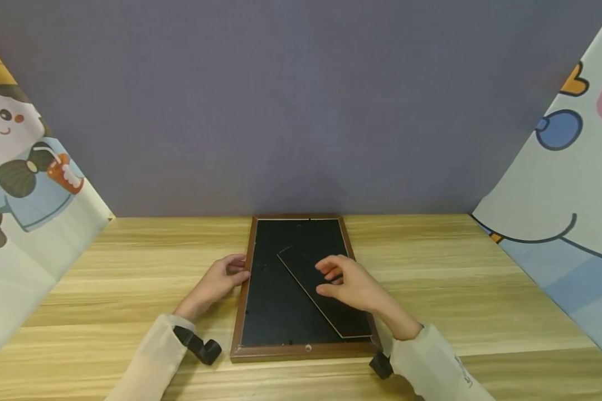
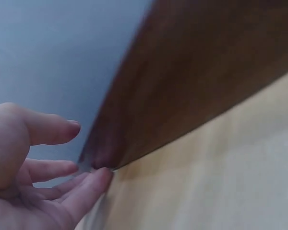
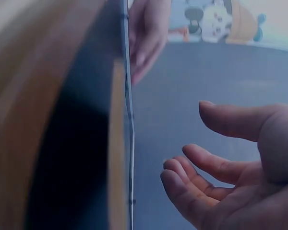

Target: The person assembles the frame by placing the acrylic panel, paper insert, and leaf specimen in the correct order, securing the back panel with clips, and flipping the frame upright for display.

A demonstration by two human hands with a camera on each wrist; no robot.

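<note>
A brown-edged picture frame (image 1: 271, 353) lies back side up on the table, with its black backing board (image 1: 266, 301) showing. A narrow black stand flap (image 1: 348, 324) sits slantwise on that board. At the frame's left side rests my left hand (image 1: 219, 283), thumb against the brown edge and fingers loosely bent. The left wrist view shows these fingertips (image 2: 103, 176) low by the frame's side (image 2: 182, 81). Over the flap hovers my right hand (image 1: 355, 285), fingers relaxed and slightly bent. In the right wrist view a gap separates this hand (image 3: 230, 177) from the flap's edge (image 3: 117, 143).
The wood-grain table (image 1: 456, 289) extends on both sides of the frame. A grey panel (image 1: 301, 111) rises behind it, close to the frame's far edge. Cartoon-printed sheets stand at the left (image 1: 30, 262) and right (image 1: 532, 189).
</note>
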